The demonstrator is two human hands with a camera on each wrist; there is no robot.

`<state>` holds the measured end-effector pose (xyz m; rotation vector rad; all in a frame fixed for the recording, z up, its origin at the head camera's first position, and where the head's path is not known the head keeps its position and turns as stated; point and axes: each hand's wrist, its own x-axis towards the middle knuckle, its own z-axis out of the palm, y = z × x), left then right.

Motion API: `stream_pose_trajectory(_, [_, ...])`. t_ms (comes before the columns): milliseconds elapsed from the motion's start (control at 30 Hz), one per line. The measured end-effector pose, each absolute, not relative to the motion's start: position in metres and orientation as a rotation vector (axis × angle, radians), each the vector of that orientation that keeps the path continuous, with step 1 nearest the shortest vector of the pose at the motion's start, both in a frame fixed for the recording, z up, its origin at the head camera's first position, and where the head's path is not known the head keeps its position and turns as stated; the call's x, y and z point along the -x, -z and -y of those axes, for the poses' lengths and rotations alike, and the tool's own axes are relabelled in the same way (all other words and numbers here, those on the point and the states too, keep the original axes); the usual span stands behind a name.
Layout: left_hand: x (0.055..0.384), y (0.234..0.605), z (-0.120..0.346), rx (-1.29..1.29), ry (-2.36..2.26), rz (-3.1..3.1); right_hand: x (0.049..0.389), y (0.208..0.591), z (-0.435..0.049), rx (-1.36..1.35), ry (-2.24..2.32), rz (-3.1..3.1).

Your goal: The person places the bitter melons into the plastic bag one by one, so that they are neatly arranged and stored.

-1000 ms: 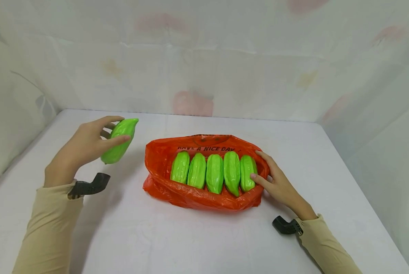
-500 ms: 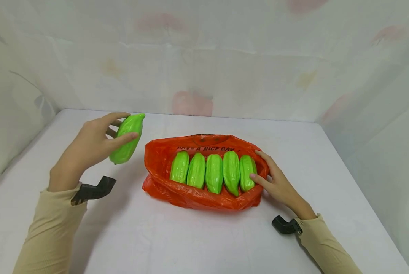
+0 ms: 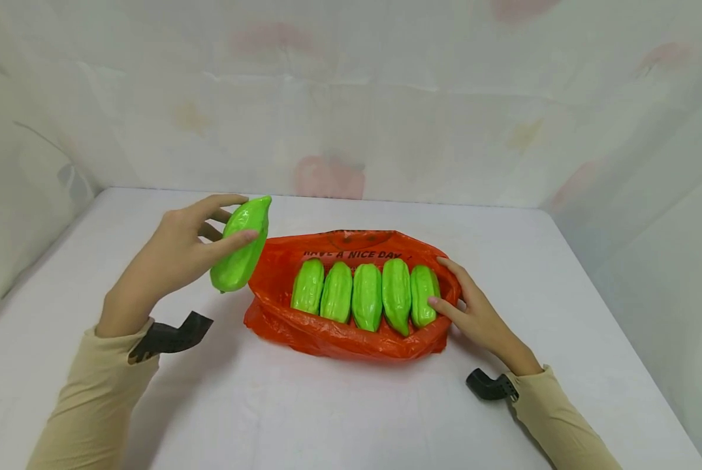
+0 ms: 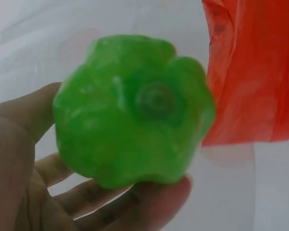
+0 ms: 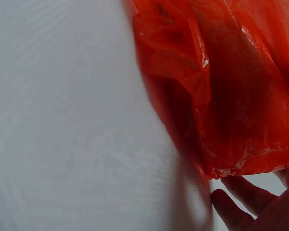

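My left hand (image 3: 177,251) holds a glossy, ridged green fruit (image 3: 241,245) with a curved pointed tip, thumb on the near side and fingers round the far side. It hangs above the table, just at the left end of a red plastic bag (image 3: 351,343). In the left wrist view the blunt, lobed end of the green fruit (image 4: 135,139) faces the camera. Inside the wide-mouthed bag, several similar green fruits (image 3: 367,297) lie side by side in a row. My right hand (image 3: 474,310) pinches the bag's right rim, thumb inside and fingers outside.
A white-covered table (image 3: 351,418) lies under everything. Behind it hangs a pale curtain (image 3: 415,130) with faded prints, also closing in the left and right sides. A black wrist device (image 3: 174,334) sits at the left cuff, another black device (image 3: 492,385) at the right.
My left hand has carried the green fruit rightward, from left of the bag to its left edge. The right hand and the bag have stayed almost still.
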<state>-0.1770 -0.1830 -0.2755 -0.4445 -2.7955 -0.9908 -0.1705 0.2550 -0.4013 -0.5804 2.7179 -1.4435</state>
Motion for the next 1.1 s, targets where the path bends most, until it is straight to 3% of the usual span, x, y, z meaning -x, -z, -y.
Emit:
stream_pose_trajectory(333, [0.179, 0.287, 0.156, 0.514, 1.129, 2.727, 0.171, 0.401, -0.255, 0.577, 1.439, -2.719])
stream_pose_trajectory(733, [0.180, 0.306, 0.130, 0.635, 1.041, 2.614, 0.172, 0.404, -0.255, 0.595, 1.431, -2.733])
stream_pose_trajectory(1100, [0.183, 0.321, 0.113, 0.595, 0.849, 2.620, 0.172, 0.403, -0.255, 0.593, 1.422, -2.740])
